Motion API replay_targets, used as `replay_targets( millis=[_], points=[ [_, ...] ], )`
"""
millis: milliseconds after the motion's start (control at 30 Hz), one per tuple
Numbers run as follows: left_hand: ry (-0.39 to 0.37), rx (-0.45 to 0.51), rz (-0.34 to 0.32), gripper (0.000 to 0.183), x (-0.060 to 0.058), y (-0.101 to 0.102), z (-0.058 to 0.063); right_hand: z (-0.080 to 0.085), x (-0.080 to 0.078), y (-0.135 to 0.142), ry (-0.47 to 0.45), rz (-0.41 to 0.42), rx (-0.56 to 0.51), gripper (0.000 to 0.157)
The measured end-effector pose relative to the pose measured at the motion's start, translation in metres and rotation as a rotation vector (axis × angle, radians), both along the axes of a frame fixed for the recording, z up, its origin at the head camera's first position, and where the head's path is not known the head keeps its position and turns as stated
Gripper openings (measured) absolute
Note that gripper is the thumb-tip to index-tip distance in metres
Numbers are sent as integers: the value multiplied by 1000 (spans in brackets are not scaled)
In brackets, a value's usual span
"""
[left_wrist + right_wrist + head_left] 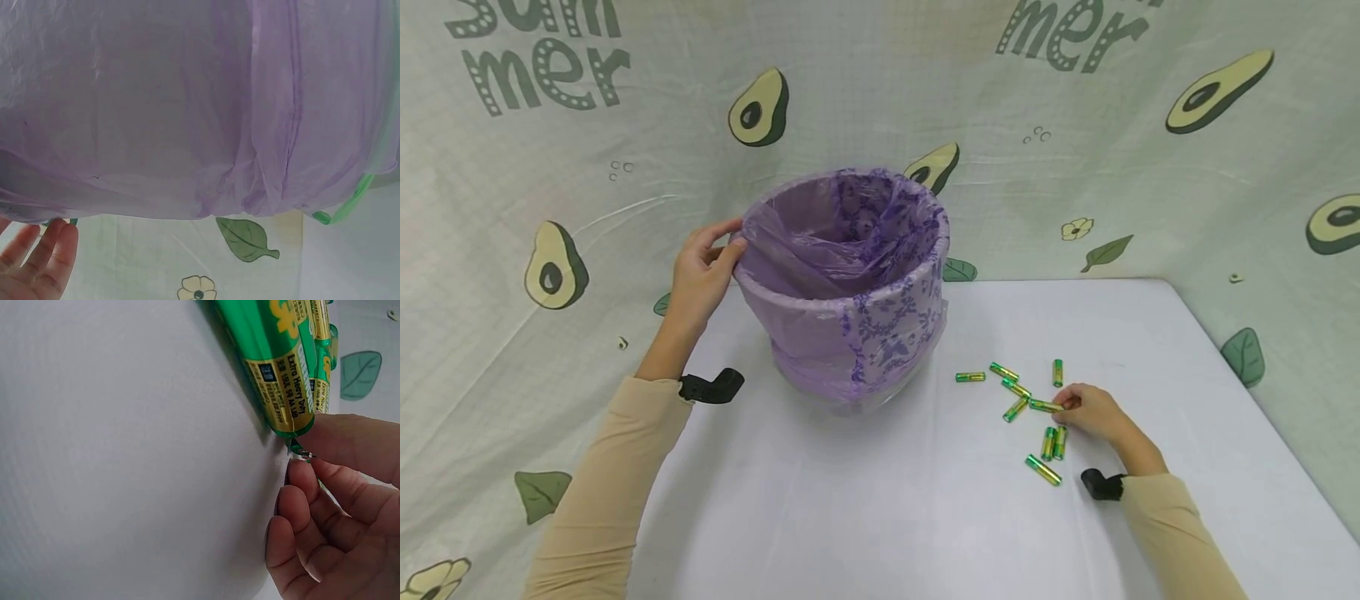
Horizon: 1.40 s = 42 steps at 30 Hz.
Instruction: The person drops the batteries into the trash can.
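A round bin (pixel 895 333) with a purple, partly flower-printed plastic bag over its rim stands left of centre on the table. My left hand (pixel 700 271) holds its rim at the left, thumb and fingers on the bag-covered edge. In the left wrist view the bag (pixel 144 112) fills most of the picture, with fingertips (pixel 59 250) at lower left. To the right lie several green and gold AA batteries (pixel 1043 470). My right hand (pixel 1093 414) pinches the end of one battery (pixel 1045 406) among them. A nearer battery (pixel 275 381) partly hides that pinch in the right wrist view.
A white cloth covers the table (pixel 887 500). Behind it hangs a pale green curtain (pixel 850 83) with avocado prints, which also runs along both sides. Black wrist cameras (pixel 711 387) sit on both forearms. A green strip (pixel 350 203) shows beside the bag.
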<state>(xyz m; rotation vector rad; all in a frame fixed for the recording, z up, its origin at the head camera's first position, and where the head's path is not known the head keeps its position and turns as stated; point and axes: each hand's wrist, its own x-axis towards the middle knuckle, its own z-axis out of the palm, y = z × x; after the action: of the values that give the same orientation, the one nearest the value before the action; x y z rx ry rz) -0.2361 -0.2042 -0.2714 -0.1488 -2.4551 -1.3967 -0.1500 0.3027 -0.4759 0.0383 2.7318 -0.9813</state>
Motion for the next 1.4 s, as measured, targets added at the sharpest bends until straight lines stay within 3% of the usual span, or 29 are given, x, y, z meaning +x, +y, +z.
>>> replay_targets(
  millis=[800,1133,1400],
  points=[
    [-6,10,9,42,-1,1,0,10,5,-3,29,-12,6,28],
    [-15,10,2,43,0,2,-1,30,3,-11,89,-15,-8,28],
    [0,11,9,42,-1,2,-3,60,3,-20,166,-6,-17,32]
  ],
)
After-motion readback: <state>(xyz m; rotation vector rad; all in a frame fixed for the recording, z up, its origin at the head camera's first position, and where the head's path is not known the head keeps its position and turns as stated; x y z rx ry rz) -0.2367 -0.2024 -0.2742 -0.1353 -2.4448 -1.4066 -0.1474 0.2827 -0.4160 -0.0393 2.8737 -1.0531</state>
